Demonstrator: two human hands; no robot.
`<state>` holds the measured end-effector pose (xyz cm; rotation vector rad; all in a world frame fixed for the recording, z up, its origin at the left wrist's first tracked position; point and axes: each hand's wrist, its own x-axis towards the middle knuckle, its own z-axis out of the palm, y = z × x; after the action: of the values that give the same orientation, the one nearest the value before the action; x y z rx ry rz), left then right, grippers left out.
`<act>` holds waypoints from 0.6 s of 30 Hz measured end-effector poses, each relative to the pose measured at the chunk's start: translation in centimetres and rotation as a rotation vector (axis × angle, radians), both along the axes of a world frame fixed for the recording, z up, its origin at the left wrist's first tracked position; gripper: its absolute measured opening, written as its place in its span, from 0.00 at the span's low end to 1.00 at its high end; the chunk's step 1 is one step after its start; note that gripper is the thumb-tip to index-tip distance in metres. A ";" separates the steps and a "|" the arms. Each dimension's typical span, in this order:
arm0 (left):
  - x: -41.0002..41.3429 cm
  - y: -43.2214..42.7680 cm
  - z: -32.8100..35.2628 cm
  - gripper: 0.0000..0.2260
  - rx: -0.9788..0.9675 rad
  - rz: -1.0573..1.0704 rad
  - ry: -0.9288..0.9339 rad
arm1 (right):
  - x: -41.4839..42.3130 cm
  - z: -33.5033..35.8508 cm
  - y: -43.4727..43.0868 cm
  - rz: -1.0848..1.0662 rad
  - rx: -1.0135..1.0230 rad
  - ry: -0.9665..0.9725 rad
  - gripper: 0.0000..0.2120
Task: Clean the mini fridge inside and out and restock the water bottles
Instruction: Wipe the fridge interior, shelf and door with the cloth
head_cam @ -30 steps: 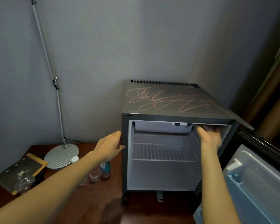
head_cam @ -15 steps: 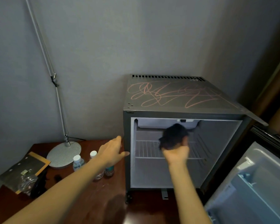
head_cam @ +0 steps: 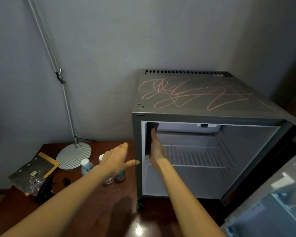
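Two straight-fingered grips: right grip (head_cam: pixel 156 148) presses dark cloth (head_cam: pixel 149 140) on fridge's (head_cam: pixel 212 118) inner left wall, left grip (head_cam: pixel 117 159) hovers; pink scribble's (head_cam: pixel 186 94) illegible.

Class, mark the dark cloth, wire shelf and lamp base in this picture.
dark cloth (head_cam: pixel 149 139): head view, middle of its visible strip.
wire shelf (head_cam: pixel 195 156): head view, centre of the grid.
lamp base (head_cam: pixel 73 155): head view, centre of the disc.

Dark reddish wooden surface (head_cam: pixel 92 211) carries the mini fridge (head_cam: pixel 203 100), standing at its right end. Small water bottles (head_cam: pixel 86 166) stand just left of the fridge. A round ribbed lamp base (head_cam: pixel 73 155) sits beyond them, and a flat packet (head_cam: pixel 32 170) lies farthest left.
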<state>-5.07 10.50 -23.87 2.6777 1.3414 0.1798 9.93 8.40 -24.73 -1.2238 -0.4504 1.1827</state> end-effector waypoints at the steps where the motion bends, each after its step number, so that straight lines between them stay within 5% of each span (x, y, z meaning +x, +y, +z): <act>1: 0.0 -0.3 -0.3 0.23 0.018 -0.009 0.023 | -0.1 -0.7 -0.4 0.003 -0.023 -0.035 0.28; 6: 0.5 -2.2 -2.1 0.24 0.049 -0.070 0.121 | -1.1 -3.2 -3.9 0.059 -0.037 -0.079 0.24; 11: 1.1 -4.1 -2.9 0.24 0.014 -0.235 0.528 | -2.1 -4.5 -6.4 0.066 0.004 -0.021 0.22; 18: 0.2 -3.3 -2.0 0.23 0.023 -0.122 0.353 | 0.1 -2.7 -1.2 0.025 -0.130 0.034 0.30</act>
<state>-4.84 7.23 -25.88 2.8973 1.2563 -0.3059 10.03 7.19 -27.46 -1.3111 -0.3688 1.2679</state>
